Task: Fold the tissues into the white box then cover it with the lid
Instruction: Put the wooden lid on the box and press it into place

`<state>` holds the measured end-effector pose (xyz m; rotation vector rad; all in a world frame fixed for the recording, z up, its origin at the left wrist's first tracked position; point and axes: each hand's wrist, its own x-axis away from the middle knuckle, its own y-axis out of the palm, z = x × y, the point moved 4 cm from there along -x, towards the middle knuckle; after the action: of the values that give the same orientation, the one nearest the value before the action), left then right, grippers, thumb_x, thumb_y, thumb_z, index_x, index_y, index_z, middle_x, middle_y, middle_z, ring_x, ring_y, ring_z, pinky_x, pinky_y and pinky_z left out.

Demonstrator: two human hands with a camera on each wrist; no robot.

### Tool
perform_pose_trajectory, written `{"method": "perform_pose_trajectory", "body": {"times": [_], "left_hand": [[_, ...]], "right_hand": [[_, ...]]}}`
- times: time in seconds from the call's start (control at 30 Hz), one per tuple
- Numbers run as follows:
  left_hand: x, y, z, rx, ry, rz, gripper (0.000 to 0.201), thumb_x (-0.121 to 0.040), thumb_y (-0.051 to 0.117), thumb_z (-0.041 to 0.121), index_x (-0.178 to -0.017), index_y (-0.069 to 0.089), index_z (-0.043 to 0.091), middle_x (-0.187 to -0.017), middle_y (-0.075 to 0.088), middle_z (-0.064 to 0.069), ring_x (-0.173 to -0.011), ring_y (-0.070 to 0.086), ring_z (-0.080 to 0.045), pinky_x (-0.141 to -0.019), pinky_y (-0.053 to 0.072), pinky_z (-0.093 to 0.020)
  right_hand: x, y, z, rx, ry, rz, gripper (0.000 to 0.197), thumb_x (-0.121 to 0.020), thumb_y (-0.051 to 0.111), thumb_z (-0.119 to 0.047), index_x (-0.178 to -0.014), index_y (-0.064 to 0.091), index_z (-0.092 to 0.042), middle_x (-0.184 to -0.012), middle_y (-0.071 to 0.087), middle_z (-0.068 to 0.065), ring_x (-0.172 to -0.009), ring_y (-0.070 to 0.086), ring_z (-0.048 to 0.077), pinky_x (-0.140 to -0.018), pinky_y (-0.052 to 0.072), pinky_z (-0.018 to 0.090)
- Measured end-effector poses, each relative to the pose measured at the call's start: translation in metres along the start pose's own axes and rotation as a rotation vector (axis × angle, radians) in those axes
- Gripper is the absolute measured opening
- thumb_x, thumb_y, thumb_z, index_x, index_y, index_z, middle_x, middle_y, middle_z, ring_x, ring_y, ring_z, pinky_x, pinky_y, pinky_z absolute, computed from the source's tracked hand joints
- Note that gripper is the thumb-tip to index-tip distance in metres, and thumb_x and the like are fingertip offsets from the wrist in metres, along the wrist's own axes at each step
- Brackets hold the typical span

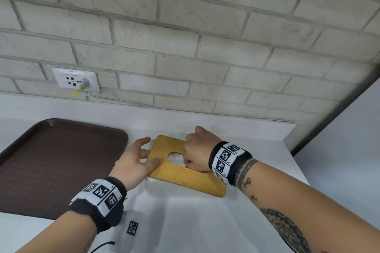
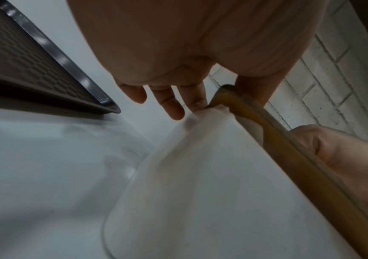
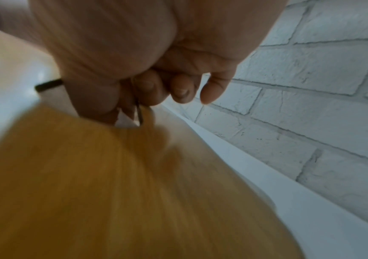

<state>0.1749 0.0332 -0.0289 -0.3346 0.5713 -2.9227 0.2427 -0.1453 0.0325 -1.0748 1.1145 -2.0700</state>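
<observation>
A wooden lid (image 1: 185,178) with an oval slot lies on the white box (image 2: 200,175), of which the head view shows only a thin edge (image 1: 153,179). My left hand (image 1: 144,154) rests at the lid's left end, thumb flat on top and fingers (image 2: 174,105) straight beside the box corner. The right hand (image 1: 193,154) is curled over the slot. Its thumb and forefinger (image 3: 138,98) pinch a bit of white tissue (image 3: 126,121) at the slot's edge. More tissue (image 1: 174,158) shows white through the slot. The box's inside is hidden.
A brown tray (image 1: 51,160) lies just left of the box on the white counter. A wall socket (image 1: 76,79) with a plug and cable sits on the brick wall behind. The counter ends at the right (image 1: 296,150). A white tagged pouch (image 1: 129,230) lies near my left wrist.
</observation>
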Motion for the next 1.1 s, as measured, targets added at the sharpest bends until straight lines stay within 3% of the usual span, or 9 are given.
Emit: {"method": "perform_pose_trajectory", "body": {"times": [0.1,0.3,0.43,0.53,0.6,0.67,0.77,0.9,1.1], "left_hand": [[0.001,-0.001,-0.002,0.005,0.001,0.000,0.084,-0.060,0.074,0.065,-0.136,0.045,0.047,-0.103,0.074,0.014,-0.114,0.065,-0.012,-0.108,0.048,-0.047],[0.013,0.004,-0.001,-0.026,0.069,0.057,0.071,-0.075,0.077,0.050,-0.136,0.040,0.053,-0.117,0.063,0.018,-0.121,0.049,-0.010,-0.101,0.044,-0.037],[0.026,0.012,0.003,-0.145,0.146,0.133,0.068,-0.076,0.062,0.044,-0.142,0.045,0.041,-0.142,0.046,0.015,-0.135,0.031,-0.018,-0.112,0.033,-0.045],[0.031,0.017,0.015,-0.259,0.206,0.117,0.074,-0.069,0.056,0.041,-0.143,0.048,0.037,-0.163,0.020,0.010,-0.144,0.020,-0.023,-0.115,0.023,-0.047],[0.031,0.020,0.024,-0.352,0.289,0.008,0.082,-0.064,0.059,0.055,-0.144,0.044,0.042,-0.168,0.008,0.015,-0.150,0.011,-0.016,-0.118,0.018,-0.047],[0.028,0.024,0.030,-0.512,0.370,-0.115,0.104,-0.055,0.058,0.074,-0.151,0.031,0.046,-0.166,-0.004,0.022,-0.156,-0.004,-0.012,-0.124,0.009,-0.048],[0.016,0.027,0.029,-0.741,0.361,-0.236,0.133,-0.049,0.062,0.083,-0.160,0.001,0.041,-0.168,-0.014,0.018,-0.156,-0.022,-0.015,-0.126,-0.007,-0.053],[0.000,0.027,0.022,-0.818,0.290,-0.288,0.143,-0.050,0.065,0.087,-0.160,-0.011,0.037,-0.171,-0.013,0.011,-0.156,-0.020,-0.016,-0.127,-0.006,-0.053],[-0.007,0.037,0.027,-0.896,0.278,-0.232,0.142,-0.048,0.061,0.093,-0.160,-0.007,0.037,-0.168,0.000,0.007,-0.156,-0.006,-0.022,-0.123,0.009,-0.050]], "right_hand": [[0.005,0.001,0.002,-0.072,0.007,0.053,0.036,-0.100,0.044,-0.043,-0.090,0.075,-0.028,-0.074,0.057,-0.007,-0.083,0.048,0.018,-0.085,0.036,0.037],[0.025,0.004,0.009,-0.457,0.182,0.178,0.031,-0.098,0.048,-0.043,-0.091,0.069,-0.022,-0.095,0.056,-0.005,-0.084,0.054,0.019,-0.080,0.039,0.035],[0.029,0.006,0.005,-0.571,0.302,0.301,0.028,-0.099,0.040,-0.037,-0.087,0.057,-0.020,-0.091,0.057,-0.004,-0.084,0.052,0.020,-0.076,0.042,0.036],[0.026,0.003,0.002,-0.571,0.314,0.276,0.028,-0.101,0.039,-0.041,-0.089,0.055,-0.022,-0.091,0.064,-0.001,-0.085,0.058,0.023,-0.076,0.045,0.036],[0.025,0.001,0.002,-0.607,0.310,0.218,0.027,-0.102,0.042,-0.041,-0.097,0.059,-0.021,-0.095,0.066,0.001,-0.087,0.059,0.025,-0.075,0.044,0.035],[0.025,-0.002,0.005,-0.654,0.315,0.162,0.027,-0.101,0.046,-0.042,-0.103,0.061,-0.021,-0.094,0.064,0.003,-0.087,0.060,0.026,-0.075,0.046,0.034],[0.024,-0.004,0.009,-0.659,0.299,0.098,0.020,-0.100,0.051,-0.041,-0.099,0.059,-0.022,-0.086,0.057,-0.001,-0.083,0.058,0.024,-0.073,0.047,0.033],[0.024,-0.005,0.012,-0.634,0.258,0.052,0.016,-0.099,0.053,-0.032,-0.085,0.051,-0.026,-0.079,0.052,-0.005,-0.082,0.058,0.024,-0.068,0.041,0.032],[0.022,-0.018,0.008,-0.540,0.239,0.040,0.017,-0.101,0.049,-0.033,-0.092,0.058,-0.022,-0.091,0.062,0.004,-0.085,0.060,0.025,-0.077,0.051,0.039]]}}
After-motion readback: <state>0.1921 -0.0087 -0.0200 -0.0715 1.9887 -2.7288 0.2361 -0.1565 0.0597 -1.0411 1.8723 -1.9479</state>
